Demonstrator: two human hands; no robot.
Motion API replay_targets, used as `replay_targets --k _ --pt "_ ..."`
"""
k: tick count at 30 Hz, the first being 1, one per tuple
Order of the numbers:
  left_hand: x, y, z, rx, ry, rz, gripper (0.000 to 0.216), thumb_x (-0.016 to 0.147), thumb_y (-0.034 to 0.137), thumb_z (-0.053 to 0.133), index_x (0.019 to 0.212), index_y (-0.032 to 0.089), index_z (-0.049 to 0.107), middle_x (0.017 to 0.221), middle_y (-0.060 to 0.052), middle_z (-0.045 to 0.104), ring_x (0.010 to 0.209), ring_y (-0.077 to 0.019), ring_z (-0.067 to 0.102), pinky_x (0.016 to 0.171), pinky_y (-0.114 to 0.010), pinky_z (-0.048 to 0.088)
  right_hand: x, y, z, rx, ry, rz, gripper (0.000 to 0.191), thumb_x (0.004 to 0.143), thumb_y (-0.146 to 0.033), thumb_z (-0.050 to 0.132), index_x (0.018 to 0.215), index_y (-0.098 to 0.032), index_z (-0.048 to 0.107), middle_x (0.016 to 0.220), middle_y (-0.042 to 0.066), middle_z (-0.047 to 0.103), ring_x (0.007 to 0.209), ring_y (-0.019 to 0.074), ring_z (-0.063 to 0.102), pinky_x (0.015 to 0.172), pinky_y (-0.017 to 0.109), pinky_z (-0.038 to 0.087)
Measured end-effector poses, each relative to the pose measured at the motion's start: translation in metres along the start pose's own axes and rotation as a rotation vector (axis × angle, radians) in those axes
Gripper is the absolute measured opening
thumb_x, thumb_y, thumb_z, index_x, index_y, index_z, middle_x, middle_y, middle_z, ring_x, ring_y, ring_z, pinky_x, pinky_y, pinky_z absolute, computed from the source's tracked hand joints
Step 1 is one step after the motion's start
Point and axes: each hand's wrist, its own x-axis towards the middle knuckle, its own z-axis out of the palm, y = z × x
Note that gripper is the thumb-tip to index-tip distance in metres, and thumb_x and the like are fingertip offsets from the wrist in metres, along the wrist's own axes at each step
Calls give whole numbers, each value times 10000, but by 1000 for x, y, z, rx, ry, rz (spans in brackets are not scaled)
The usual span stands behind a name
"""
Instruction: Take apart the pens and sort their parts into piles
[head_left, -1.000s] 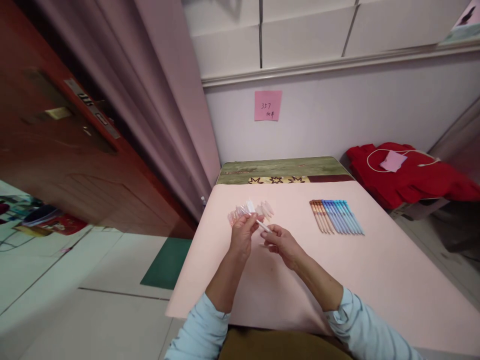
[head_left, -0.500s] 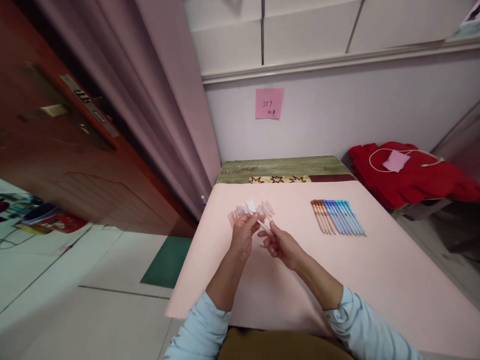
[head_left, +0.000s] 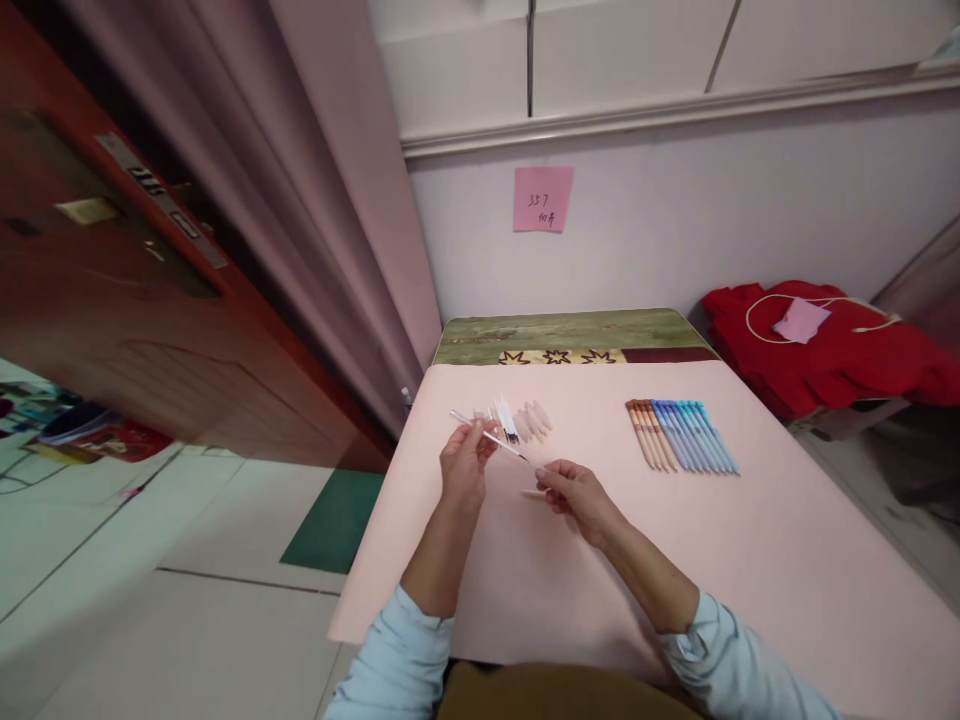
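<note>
My left hand (head_left: 463, 468) pinches a thin clear pen refill (head_left: 487, 435) above the pink table (head_left: 675, 560). The refill runs from the left hand's fingertips toward my right hand (head_left: 574, 492), which holds a small pale pen part; I cannot tell whether it touches the refill's dark tip. Just behind the hands lies a small pile of clear and pale pen parts (head_left: 521, 420). A row of several finished pens (head_left: 681, 435), orange-brown on the left and blue on the right, lies on the table to the right.
A green patterned surface (head_left: 570, 335) borders the table's far edge below a wall with a pink sticky note (head_left: 542, 199). A red cloth with a white cable (head_left: 821, 345) sits at the right. A curtain and wooden door stand at the left.
My hands have drawn apart: the left moved left and the right moved slightly right and nearer, so the refill now shows stretched between them. The camera tilted slightly.
</note>
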Motion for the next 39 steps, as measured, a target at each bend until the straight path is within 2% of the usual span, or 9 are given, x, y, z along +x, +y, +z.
replay_targets --k 5,12,17,22,25,29,32,35,39 --pt "16 4 -15 51 146 75 320 640 305 816 837 121 645 826 -87 727 639 -122 637 661 -272 514 0 -2 -9 -39 69 -51 411 649 -560 757 704 -169 644 675 13 617 526 79 477 476 215 352" --pt "27 -22 14 185 6 11 364 605 369 818 809 124 643 804 -91 728 584 -105 604 575 -232 450 19 -3 15 -298 -4 -155 368 669 -520 748 847 -200 711 667 9 621 644 148 579 539 239 426" --pt "44 -11 23 177 -22 -2 347 608 358 808 807 128 641 813 -100 728 563 -103 595 571 -239 451 35 3 13 -438 -53 -263 318 696 -524 710 724 -208 700 606 2 613 612 157 563 552 251 420" --pt "66 16 -9 224 198 164 323 622 350 778 815 131 641 799 -80 723 559 -94 586 542 -213 425 57 4 11 -627 43 -326 327 756 -521 633 678 -207 676 582 1 602 584 154 539 540 249 373" --pt "66 18 -33 374 163 154 314 615 369 768 777 132 640 749 -82 717 524 -109 563 539 -239 429 73 -4 22 -747 128 -378 337 780 -514 595 661 -207 668 584 -3 592 586 149 526 552 250 352" --pt "59 10 -60 782 160 119 241 669 395 712 745 189 613 673 -41 698 509 -151 573 549 -271 417 85 -13 37 -769 157 -391 348 792 -529 578 664 -217 667 618 6 630 622 161 564 584 255 382" --pt "56 7 -74 1131 172 155 211 701 414 686 728 220 607 652 -45 686 622 -212 627 605 -295 410 83 -14 40 -678 129 -375 344 782 -553 598 703 -227 672 634 15 650 644 180 614 574 258 412" --pt "55 9 -80 1290 175 203 220 706 433 682 701 226 608 684 -71 684 724 -255 640 646 -312 392 75 -14 31 -563 122 -362 348 757 -574 630 750 -230 684 665 22 659 656 198 646 548 262 431" --pt "54 10 -77 1415 153 231 295 751 510 618 670 228 586 716 -86 674 745 -272 612 645 -321 353 68 -17 0 -492 181 -298 396 754 -599 621 817 -218 706 713 40 682 705 214 654 552 266 447"
